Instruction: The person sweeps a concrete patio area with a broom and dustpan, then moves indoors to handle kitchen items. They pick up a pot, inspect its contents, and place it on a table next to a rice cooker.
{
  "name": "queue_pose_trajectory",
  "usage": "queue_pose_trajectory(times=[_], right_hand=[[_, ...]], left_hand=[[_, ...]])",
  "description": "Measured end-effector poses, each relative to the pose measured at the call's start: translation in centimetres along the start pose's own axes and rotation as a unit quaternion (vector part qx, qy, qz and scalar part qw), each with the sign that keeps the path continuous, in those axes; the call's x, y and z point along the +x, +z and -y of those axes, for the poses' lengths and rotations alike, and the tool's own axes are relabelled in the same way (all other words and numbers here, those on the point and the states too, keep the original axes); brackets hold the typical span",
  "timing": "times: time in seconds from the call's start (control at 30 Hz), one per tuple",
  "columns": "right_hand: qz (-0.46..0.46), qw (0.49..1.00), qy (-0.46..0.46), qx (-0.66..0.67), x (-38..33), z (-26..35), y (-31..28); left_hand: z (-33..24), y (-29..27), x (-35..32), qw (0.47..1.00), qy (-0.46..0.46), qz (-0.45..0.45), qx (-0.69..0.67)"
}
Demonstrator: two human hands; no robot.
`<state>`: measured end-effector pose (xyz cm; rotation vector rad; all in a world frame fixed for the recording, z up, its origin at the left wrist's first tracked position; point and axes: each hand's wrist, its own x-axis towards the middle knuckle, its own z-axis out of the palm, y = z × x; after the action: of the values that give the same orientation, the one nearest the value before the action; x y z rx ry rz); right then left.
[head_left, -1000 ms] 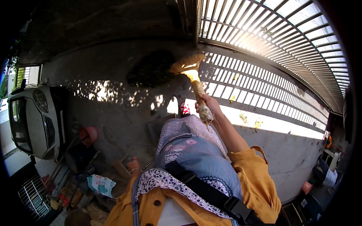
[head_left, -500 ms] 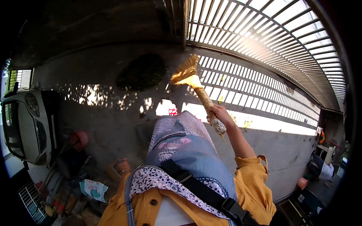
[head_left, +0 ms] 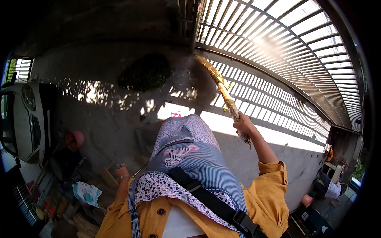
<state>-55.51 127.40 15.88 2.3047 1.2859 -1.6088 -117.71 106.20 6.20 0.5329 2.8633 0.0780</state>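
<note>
My right hand (head_left: 243, 124) is closed round the handle of a straw broom (head_left: 219, 84), near its pale wrapped end. The broom slants up and to the left, its head seen nearly edge-on close to the base of the barred gate. Down at my left side, my left hand (head_left: 122, 171) is curled, with a small dark end showing at its fingers. What it grips is too dim to make out. A dark green heap (head_left: 145, 72) lies on the concrete floor, left of the broom head.
A barred metal gate (head_left: 278, 39) runs along the right, throwing striped light on the floor. To the left stand a white car (head_left: 20, 119) and a reddish bucket (head_left: 75, 139). Clutter with a patterned bag (head_left: 86, 193) lies lower left. Another reddish bucket (head_left: 306, 200) stands lower right.
The broom has turned from its broad face to nearly edge-on, and its handle has shifted right with my right hand. My left hand has moved slightly left and remains curled.
</note>
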Motion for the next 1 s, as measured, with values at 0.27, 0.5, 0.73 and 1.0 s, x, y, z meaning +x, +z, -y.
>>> queue_pose_trajectory(times=[0.27, 0.5, 0.73, 1.0], right_hand=[[-0.102, 0.965, -0.100, -0.220, 8.1, 3.0, -2.0], [-0.113, 0.934, -0.100, -0.323, 13.4, 5.9, -1.6], [-0.176, 0.906, -0.093, -0.375, 7.1, 4.8, -3.5], [-0.111, 0.959, -0.072, -0.252, 12.8, 6.2, -1.4]], left_hand=[[0.6, -0.4, -2.0, 1.000, -0.003, 0.015, 0.011], [2.6, 0.6, -2.2, 0.999, -0.019, -0.014, 0.041], [-1.6, -2.3, -3.6, 0.998, -0.024, 0.043, 0.040], [-1.2, -1.4, -1.8, 0.999, -0.008, 0.028, 0.017]])
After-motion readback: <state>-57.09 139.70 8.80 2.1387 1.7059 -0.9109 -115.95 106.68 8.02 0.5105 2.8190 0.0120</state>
